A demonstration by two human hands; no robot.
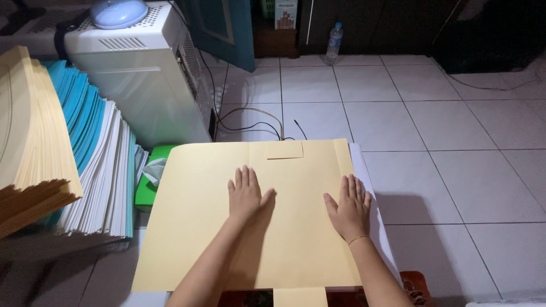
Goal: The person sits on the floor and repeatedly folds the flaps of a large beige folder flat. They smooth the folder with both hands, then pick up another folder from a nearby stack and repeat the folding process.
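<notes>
left hand (245, 196) flat, palm down, fingers together | right hand (350, 206) flat, palm down

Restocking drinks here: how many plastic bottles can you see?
1: a clear water bottle stands on the tiled floor at the far wall. Others may be hidden in the dark.

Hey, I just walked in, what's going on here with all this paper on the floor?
A person is pressing both palms flat on a large yellow sheet, seen from above. The left hand rests near the sheet's middle, the right hand near its right edge, where a white sheet shows underneath. To the left stand tall stacks of yellow, blue and white paper beside a white machine. A green box sits between stacks and sheet. A water bottle stands farther off on the tiled floor.
</notes>
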